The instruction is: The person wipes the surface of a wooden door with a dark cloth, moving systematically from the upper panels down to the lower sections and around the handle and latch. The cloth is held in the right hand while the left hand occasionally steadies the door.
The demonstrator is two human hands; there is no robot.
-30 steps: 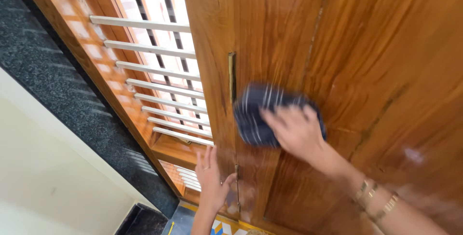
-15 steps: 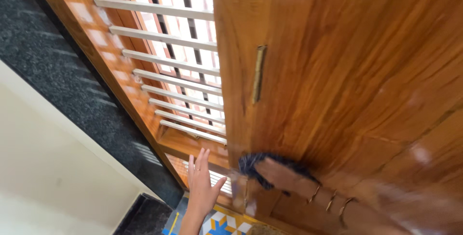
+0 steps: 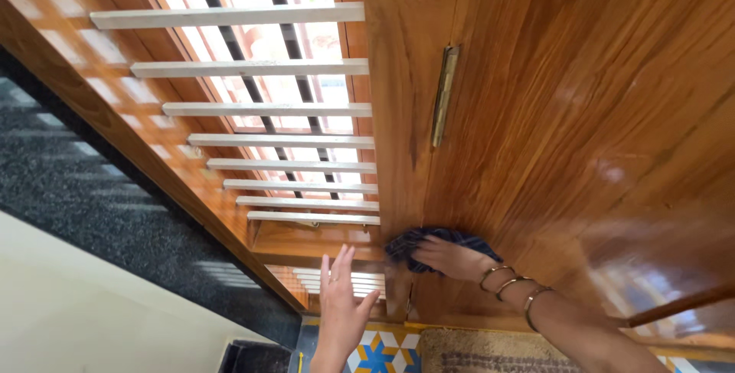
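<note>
The left hand (image 3: 341, 305) is hovering open in the foreground, fingers spread, gripping nothing, above the patterned floor tile (image 3: 379, 354) and the woven doormat (image 3: 482, 351). Beyond it, the bangled right hand (image 3: 452, 258) is pressing a dark checked cloth (image 3: 429, 243) flat against the lower part of the polished wooden door (image 3: 582, 112), below the brass hinge (image 3: 443, 96). Farther off, white window bars (image 3: 260, 67) are crossing the wooden frame.

My one camera sits on my head and looks steeply down along the wooden door (image 3: 582, 112), very near it. The window bars (image 3: 260, 112) lie at ten o'clock, the floor at six.
</note>
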